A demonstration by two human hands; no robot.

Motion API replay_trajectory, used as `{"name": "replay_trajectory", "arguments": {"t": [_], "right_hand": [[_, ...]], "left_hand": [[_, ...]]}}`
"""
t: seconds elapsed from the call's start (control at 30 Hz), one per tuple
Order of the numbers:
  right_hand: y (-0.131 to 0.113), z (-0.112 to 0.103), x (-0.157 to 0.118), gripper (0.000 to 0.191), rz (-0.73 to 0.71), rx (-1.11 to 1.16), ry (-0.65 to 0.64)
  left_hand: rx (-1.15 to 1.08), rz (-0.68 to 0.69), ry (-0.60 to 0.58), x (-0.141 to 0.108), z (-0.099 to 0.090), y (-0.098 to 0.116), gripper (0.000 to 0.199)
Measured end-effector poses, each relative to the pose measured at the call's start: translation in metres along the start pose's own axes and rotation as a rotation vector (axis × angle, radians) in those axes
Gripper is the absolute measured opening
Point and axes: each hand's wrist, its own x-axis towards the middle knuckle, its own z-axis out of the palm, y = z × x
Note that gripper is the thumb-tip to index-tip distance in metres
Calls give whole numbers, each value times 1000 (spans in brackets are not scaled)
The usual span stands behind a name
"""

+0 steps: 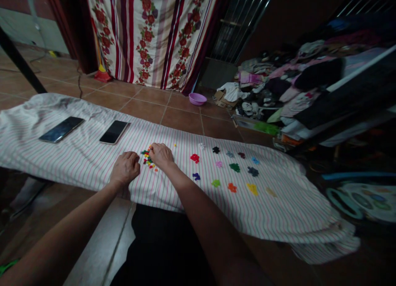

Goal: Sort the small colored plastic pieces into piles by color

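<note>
A loose pile of small mixed-colour pieces lies on the striped cloth. My right hand is over the pile's right side, fingers bent down onto it; what its fingertips hold, if anything, is hidden. Just left of the pile, my left hand rests on the cloth with its fingers curled; their inner side is out of sight. Farther right are several single-colour heaps, among them a red heap, a black heap, a dark green heap, an orange heap and a yellow heap.
Two phones, one dark phone and another phone, lie on the cloth at the left. Beyond it, a purple basin sits on the tiled floor before a floral curtain. Piled clothes fill the right background.
</note>
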Motion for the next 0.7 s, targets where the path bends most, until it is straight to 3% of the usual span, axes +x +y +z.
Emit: {"name": "replay_trajectory", "arguments": {"t": [0.27, 0.7], "right_hand": [[12, -6, -11, 17, 36, 165, 98], [82, 6, -36, 20, 303, 639, 269]], "left_hand": [[-28, 12, 13, 0, 0, 0, 15], [8, 20, 15, -2, 2, -2, 16]]}}
